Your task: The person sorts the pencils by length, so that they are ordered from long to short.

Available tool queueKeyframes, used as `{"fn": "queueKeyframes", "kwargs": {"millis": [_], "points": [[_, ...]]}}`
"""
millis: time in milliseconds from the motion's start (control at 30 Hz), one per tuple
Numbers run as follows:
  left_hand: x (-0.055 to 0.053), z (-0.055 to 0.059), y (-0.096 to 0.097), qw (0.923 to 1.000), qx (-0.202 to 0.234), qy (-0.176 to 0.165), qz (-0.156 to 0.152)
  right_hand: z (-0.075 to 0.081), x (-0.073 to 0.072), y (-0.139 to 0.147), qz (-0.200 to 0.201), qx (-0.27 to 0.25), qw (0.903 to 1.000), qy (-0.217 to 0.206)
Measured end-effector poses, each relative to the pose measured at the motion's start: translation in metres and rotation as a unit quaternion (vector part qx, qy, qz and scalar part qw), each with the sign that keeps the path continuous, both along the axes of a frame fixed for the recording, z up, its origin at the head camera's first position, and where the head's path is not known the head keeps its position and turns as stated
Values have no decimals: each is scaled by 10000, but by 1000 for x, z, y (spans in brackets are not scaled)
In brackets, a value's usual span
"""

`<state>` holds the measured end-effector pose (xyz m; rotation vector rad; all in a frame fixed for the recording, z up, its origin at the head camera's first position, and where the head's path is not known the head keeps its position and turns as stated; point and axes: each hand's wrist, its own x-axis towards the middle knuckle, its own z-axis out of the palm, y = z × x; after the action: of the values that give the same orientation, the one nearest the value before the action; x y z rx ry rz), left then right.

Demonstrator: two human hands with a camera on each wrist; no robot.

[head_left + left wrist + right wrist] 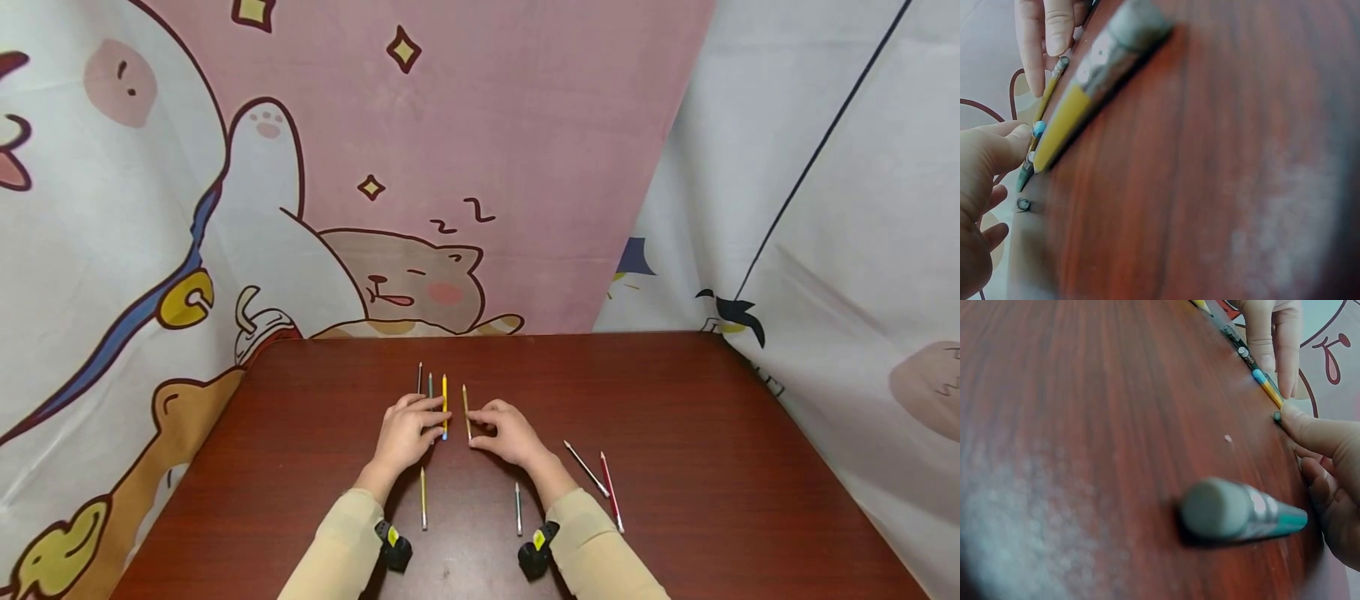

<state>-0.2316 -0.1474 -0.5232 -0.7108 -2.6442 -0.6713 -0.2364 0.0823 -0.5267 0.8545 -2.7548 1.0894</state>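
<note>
My left hand (411, 425) is over the table's middle, thumb and fingertips pinching a bright yellow pencil (445, 392) with a blue end. Partly hidden beneath that hand lie a black pencil (420, 377) and a teal pencil (431, 385). Just to the right, a dull yellow pencil (465, 400) lies nearly parallel, its near end between the thumb and index finger of my right hand (510, 429). In the left wrist view, the right thumb is at the eraser of this dull yellow pencil (1050, 90). The blue end (1039, 128) sits by the left thumb.
Closer to me lie another yellow pencil (423, 500) and another teal pencil (518, 508). A dark pencil (587, 468) and a red pencil (611, 492) lie to the right of the right hand. Printed cloth (525, 167) hangs behind the brown table (675, 400).
</note>
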Motion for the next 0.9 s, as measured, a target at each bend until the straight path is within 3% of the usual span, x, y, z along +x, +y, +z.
{"fn": "queueKeyframes", "kwargs": {"millis": [267,533,900], "points": [[0,-1,0,9999,81,-98,-19,-2,-2,-3,-125,125,9998,64],[1,-1,1,9999,24,-93,30,1,-2,-8,-294,572,9979,60],[2,0,1,9998,-96,-112,126,0,-4,-14,-463,822,9950,319]]}}
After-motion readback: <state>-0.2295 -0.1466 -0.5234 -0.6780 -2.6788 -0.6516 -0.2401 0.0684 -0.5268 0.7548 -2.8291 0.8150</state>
